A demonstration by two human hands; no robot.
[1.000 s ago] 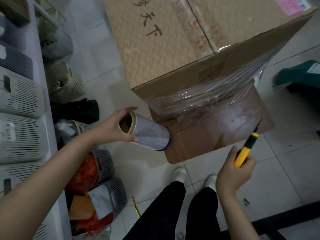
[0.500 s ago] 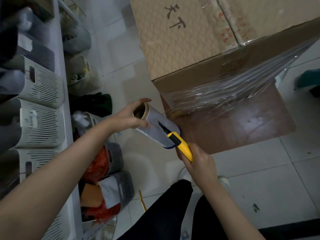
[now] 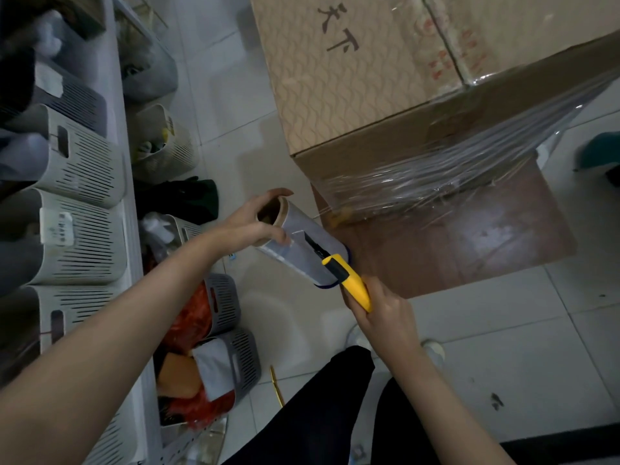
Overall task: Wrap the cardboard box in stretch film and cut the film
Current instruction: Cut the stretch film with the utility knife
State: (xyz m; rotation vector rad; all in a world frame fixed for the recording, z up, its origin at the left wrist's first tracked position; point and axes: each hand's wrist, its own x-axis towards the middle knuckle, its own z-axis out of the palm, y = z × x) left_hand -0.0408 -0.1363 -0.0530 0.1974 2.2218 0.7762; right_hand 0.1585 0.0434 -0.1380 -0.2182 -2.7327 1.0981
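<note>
A large cardboard box stands on a brown board, with clear stretch film banded around its lower part. My left hand grips the top end of the stretch film roll, held tilted just left of the box's near corner. A thin strand of film runs from the roll to that corner. My right hand holds a yellow utility knife whose dark blade lies against the roll's film surface.
Grey slotted baskets line a shelf on the left. More baskets with red and orange items sit on the tiled floor below. Dark cloth lies by the shelf. My legs and white shoes are below the hands.
My right hand swung the knife from the right over to the roll, and the blade now rests on the film. The left hand keeps its hold on the roll.
</note>
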